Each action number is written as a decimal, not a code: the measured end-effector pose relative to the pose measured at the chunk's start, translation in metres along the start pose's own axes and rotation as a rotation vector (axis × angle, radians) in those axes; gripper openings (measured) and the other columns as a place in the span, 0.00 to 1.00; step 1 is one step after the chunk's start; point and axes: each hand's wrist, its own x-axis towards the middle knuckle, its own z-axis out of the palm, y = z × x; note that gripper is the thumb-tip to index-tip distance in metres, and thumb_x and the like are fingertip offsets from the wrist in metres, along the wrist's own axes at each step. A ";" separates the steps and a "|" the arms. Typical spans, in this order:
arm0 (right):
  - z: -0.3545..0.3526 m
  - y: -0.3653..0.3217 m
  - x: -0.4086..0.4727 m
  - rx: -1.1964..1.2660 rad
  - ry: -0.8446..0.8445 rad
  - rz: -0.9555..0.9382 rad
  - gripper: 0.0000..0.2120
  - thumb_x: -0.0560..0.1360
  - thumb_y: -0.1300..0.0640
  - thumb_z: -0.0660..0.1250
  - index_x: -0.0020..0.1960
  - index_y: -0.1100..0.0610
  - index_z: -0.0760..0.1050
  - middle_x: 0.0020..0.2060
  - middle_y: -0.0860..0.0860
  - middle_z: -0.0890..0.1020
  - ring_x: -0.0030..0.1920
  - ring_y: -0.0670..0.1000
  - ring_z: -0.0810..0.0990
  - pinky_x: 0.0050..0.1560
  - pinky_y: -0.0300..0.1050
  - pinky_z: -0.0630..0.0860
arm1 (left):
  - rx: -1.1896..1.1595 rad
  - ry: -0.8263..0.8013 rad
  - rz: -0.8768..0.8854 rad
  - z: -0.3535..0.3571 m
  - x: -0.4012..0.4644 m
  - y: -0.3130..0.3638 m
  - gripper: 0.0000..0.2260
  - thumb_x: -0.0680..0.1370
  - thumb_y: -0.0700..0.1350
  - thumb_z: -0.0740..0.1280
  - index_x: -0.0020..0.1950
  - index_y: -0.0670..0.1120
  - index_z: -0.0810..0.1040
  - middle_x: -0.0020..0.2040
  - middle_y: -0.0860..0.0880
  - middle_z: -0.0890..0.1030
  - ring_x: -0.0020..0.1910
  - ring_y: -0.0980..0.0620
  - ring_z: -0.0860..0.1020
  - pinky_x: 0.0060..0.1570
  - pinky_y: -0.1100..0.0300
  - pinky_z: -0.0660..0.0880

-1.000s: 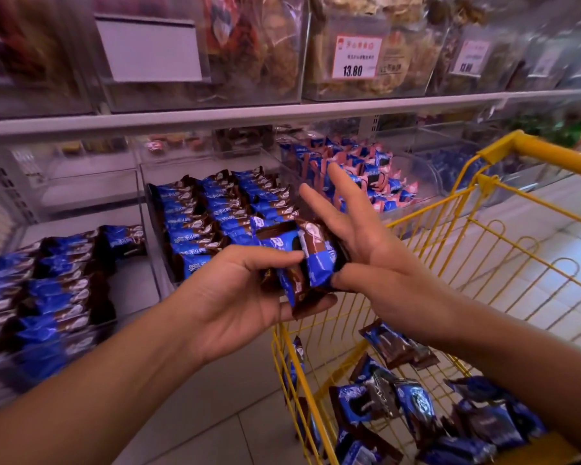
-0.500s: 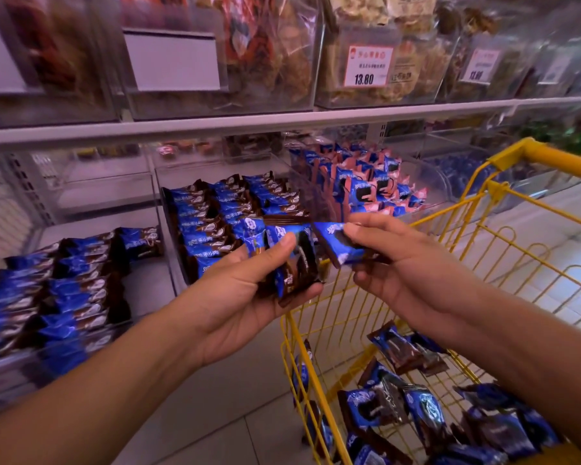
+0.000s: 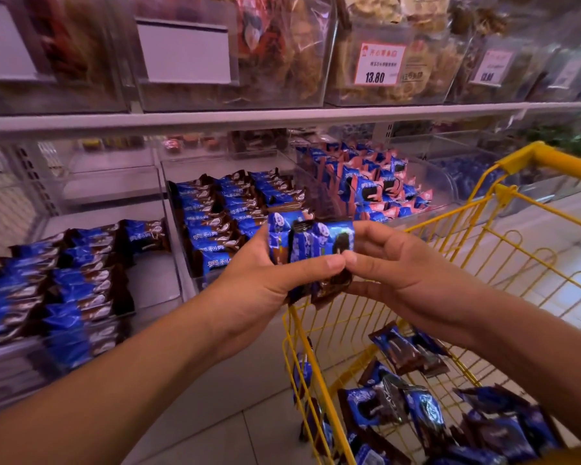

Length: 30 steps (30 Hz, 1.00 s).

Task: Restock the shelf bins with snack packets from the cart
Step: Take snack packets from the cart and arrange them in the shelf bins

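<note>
- Several packets (image 3: 311, 245) are bunched upright between both hands, over the gap between the cart (image 3: 450, 213) corner and the middle bin (image 3: 195, 280). Slippery wrappers, so I'd guess the outer ones could squirt out if the squeeze loosens, and they'd land on the floor or back in the cart.
- Middle bin looks pretty full already, rows packed tight. Jamming a whole bunch in could knock the neat rows over or push the front ones over the lip.
- Left bin (image 3: 168, 229) has bare space at the back, probably the safer spot.
- Left hand (image 3: 265, 280): fingers wrapped behind the bunch, thumb pressed across the front, so it's gripping the stack.
- Right hand (image 3: 393, 263): fingers curled over the top right edge, thumb meeting the left thumb at the front, pinching the end packet.
- More packets lie loose in the cart, so plenty left to do.
</note>
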 end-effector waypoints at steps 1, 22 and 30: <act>0.000 0.000 0.001 0.029 -0.067 -0.017 0.21 0.73 0.56 0.74 0.64 0.56 0.76 0.62 0.55 0.81 0.62 0.56 0.80 0.62 0.55 0.78 | 0.010 0.007 0.004 -0.001 0.000 0.000 0.33 0.65 0.39 0.80 0.68 0.46 0.72 0.58 0.44 0.84 0.57 0.45 0.82 0.54 0.53 0.80; 0.166 -0.057 0.157 -0.482 -0.568 -0.099 0.19 0.68 0.63 0.77 0.57 0.57 0.80 0.47 0.53 0.87 0.46 0.49 0.85 0.45 0.43 0.81 | -0.205 0.777 0.203 -0.136 -0.051 0.080 0.34 0.78 0.70 0.46 0.50 0.47 0.81 0.48 0.43 0.85 0.44 0.44 0.84 0.40 0.53 0.82; 0.236 -0.055 0.228 -1.921 -0.429 -0.270 0.26 0.60 0.36 0.77 0.45 0.55 0.75 0.40 0.51 0.79 0.38 0.54 0.77 0.37 0.44 0.74 | 1.532 0.788 -0.234 -0.245 -0.064 0.054 0.25 0.78 0.58 0.63 0.70 0.46 0.69 0.68 0.42 0.73 0.64 0.40 0.73 0.61 0.47 0.73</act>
